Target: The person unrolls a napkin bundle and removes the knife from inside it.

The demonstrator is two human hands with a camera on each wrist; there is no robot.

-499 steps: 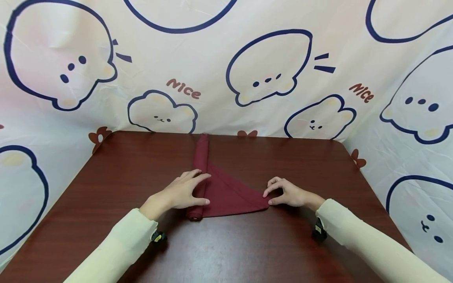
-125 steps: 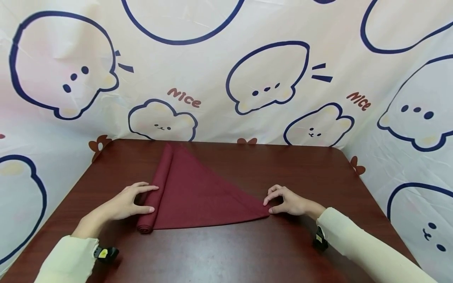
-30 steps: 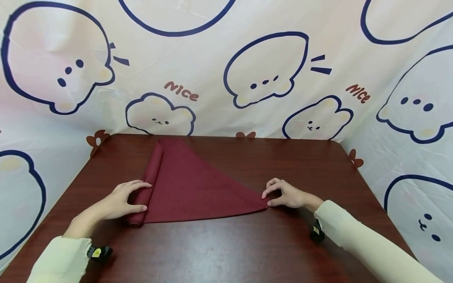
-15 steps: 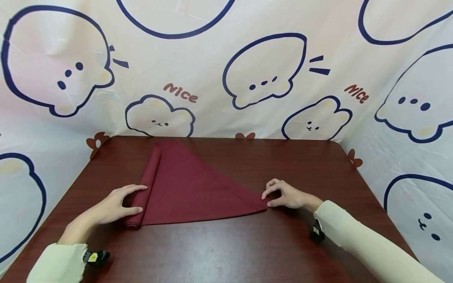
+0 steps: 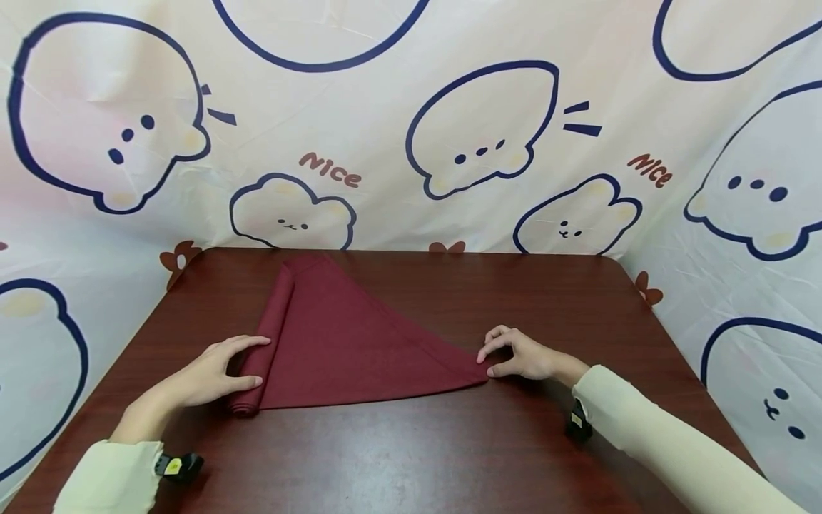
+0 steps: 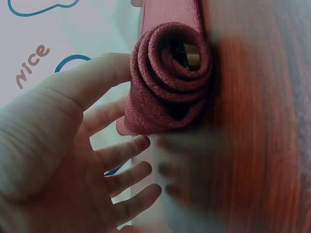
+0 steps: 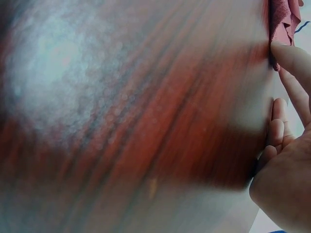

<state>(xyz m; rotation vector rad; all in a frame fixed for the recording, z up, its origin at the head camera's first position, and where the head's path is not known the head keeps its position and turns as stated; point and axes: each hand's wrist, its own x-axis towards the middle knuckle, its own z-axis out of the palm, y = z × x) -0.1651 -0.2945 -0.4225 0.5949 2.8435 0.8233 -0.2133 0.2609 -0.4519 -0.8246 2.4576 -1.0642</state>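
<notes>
A dark red cloth (image 5: 347, 343) lies on the table, its flat part tapering to a point at the right. Along its left side the cloth forms a roll (image 5: 275, 314). My left hand (image 5: 199, 375) touches the roll near its front end with thumb and index finger. In the left wrist view, the coiled end (image 6: 167, 80) shows a small gold-coloured piece inside, and the other fingers (image 6: 129, 174) extend below it. At the tapered tip, my right hand (image 5: 523, 355) pinches the cloth between thumb and fingers. That tip (image 7: 282, 29) also shows in the right wrist view.
A reddish-brown wooden table (image 5: 411, 457) carries the cloth, with glossy glare near its front. Behind and at both sides hangs a pale curtain (image 5: 385, 143) printed with cartoon outlines. Each wrist wears a small black device (image 5: 180, 467).
Since the earliest frame, the roll and my left hand have moved left and more cloth lies flat. My right hand has stayed at the tip. Over the last half second almost nothing differs.
</notes>
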